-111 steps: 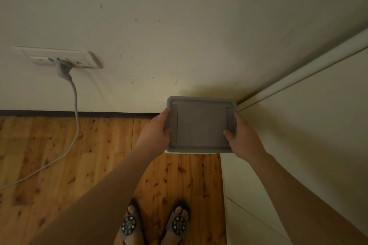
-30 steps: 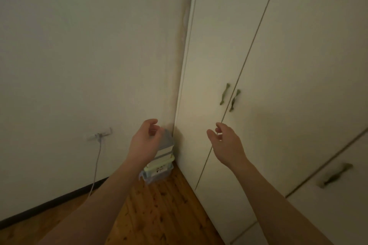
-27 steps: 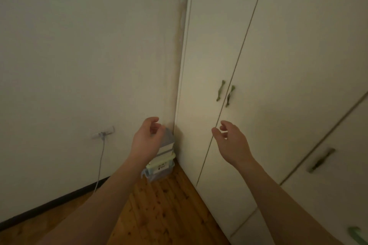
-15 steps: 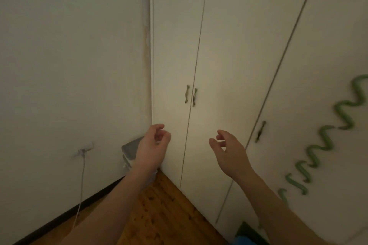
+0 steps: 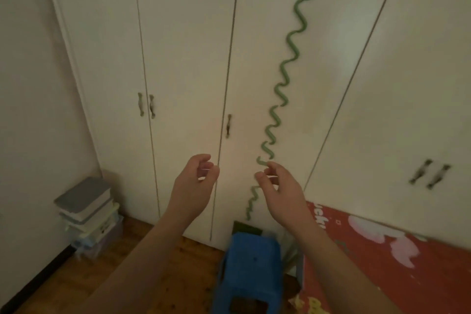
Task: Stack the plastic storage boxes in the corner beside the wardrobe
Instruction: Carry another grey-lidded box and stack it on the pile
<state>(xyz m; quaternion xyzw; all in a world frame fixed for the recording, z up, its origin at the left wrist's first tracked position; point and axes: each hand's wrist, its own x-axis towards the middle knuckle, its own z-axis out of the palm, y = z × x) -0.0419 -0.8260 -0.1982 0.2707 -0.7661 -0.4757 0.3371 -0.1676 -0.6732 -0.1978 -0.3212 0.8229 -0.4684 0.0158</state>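
- Risk: stack of boxes (image 5: 88, 214) looks a bit uneven, upper boxes skewed vs lower ones; a knock or another box set off-centre could tip it, in my judgement.
- Risk: blue stool (image 5: 251, 270) sits close in front of the person; likely trip point when stepping round.
- Boxes: several, stacked on wood floor (image 5: 76, 285) in corner btwn wall (image 5: 28, 97) and wardrobe (image 5: 183, 58); grey lid on top, pale and bluish clear boxes below. Contents not readable.
- Left hand (image 5: 192, 188): raised mid-air, fingers loosely curled, holding nothing.
- Right hand (image 5: 281, 191): same, loosely curled, empty; well apart from stack.
- Task appears about done.
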